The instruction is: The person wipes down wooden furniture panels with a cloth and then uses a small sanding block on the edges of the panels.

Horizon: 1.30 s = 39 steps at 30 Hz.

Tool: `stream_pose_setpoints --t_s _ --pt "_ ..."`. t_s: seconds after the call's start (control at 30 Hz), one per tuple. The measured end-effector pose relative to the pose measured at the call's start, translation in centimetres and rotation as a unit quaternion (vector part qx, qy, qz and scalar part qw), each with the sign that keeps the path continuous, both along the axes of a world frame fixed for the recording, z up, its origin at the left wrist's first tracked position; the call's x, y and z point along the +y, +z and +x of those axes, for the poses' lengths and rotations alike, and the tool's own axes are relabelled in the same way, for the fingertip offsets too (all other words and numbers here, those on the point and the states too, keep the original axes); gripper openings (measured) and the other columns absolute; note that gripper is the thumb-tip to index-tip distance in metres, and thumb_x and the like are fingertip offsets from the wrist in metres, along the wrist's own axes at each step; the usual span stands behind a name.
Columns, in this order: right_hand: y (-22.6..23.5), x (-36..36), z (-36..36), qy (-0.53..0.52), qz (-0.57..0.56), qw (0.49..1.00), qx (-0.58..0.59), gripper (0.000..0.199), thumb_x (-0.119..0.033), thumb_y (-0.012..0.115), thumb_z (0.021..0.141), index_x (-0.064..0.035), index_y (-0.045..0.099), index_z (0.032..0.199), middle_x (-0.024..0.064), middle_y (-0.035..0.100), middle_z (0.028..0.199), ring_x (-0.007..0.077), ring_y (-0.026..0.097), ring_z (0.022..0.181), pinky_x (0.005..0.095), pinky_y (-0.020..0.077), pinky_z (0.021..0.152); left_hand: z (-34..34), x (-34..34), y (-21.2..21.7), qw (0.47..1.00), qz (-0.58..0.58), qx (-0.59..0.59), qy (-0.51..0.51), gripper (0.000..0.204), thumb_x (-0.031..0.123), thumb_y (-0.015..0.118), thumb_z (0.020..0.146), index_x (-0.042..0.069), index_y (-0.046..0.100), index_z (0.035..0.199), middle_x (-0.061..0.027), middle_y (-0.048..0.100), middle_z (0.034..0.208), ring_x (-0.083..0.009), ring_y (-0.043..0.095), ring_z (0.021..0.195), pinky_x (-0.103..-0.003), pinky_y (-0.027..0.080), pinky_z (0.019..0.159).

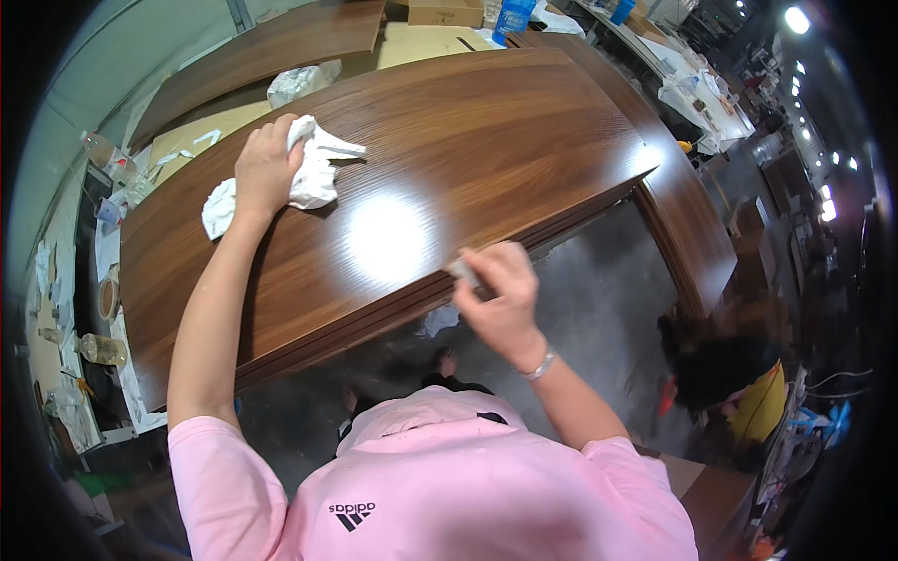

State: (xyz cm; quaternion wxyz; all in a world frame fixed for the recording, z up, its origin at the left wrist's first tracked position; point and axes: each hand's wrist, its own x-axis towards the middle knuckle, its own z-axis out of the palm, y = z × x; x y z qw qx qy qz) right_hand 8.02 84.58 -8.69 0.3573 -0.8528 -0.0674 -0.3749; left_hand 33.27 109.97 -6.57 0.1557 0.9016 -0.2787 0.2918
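Note:
A large dark-brown wood-grain panel (486, 131) lies flat before me, with a bright light reflected near its middle. On its left part my left hand (262, 173) is closed on a crumpled white cloth (318, 178), which presses against the surface and sticks out on both sides of the hand. At the panel's near edge my right hand (505, 294) is closed in a pinch, slightly blurred. Between its thumb and fingers shows a small pale block (463, 272), touching or very close to the edge; its exact kind is not clear.
Behind lie another brown panel (271, 42), a white crumpled bundle (304, 82), a cardboard box (446, 11) and a blue container (514, 21). Bottles (103, 350) line the left side. A narrow panel (687, 229) stands right; a person (739, 379) is at lower right.

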Motion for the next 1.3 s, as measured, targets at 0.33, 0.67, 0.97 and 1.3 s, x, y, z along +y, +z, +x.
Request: stream_pose_setpoints --t_s 0.33,0.67,0.97,1.3 --pt "0.8 7.7 -0.6 -0.157 0.017 0.987 0.017 0.027 0.002 0.069 0.067 -0.0016 0.071 0.094 0.0084 0.061 0.085 0.0246 0.057 0.080 0.0354 0.0489 0.069 -1.7 18.2 0.5 0.985 -0.049 0.134 -0.100 0.039 0.023 0.062 0.090 0.010 0.059 0.126 -0.0171 0.065 0.114 -0.0358 0.061 0.106 -0.042 0.049 0.092" --pt "0.9 31.9 -1.6 0.082 -0.098 0.991 -0.030 0.042 0.000 0.073 0.061 0.0023 0.067 0.102 0.0079 0.060 0.085 0.0265 0.056 0.071 0.0364 0.0473 0.060 -1.9 21.6 -0.1 0.993 -0.033 0.055 -0.097 0.036 0.027 0.060 0.089 0.011 0.059 0.121 -0.0107 0.068 0.109 -0.0311 0.062 0.106 -0.044 0.051 0.089" --pt "1.5 44.8 -1.1 0.274 -0.232 0.932 -0.056 0.013 -0.015 0.065 0.069 -0.0057 0.066 0.078 0.0033 0.059 0.098 0.0192 0.054 0.083 0.0299 0.0420 0.067 -2.4 21.1 0.5 0.993 -0.017 0.068 -0.099 0.030 0.026 0.060 0.090 0.008 0.058 0.114 -0.0124 0.068 0.103 -0.0318 0.062 0.103 -0.044 0.051 0.088" --pt "-0.9 28.9 -6.5 -0.040 -0.071 0.996 0.047 0.028 -0.002 0.069 0.068 -0.0018 0.070 0.096 0.0106 0.060 0.081 0.0281 0.058 0.069 0.0387 0.0499 0.063 -3.1 24.3 1.2 0.953 -0.168 0.192 -0.163 0.034 0.033 0.062 0.090 0.011 0.066 0.116 -0.0204 0.069 0.098 -0.0389 0.065 0.096 -0.046 0.049 0.085"
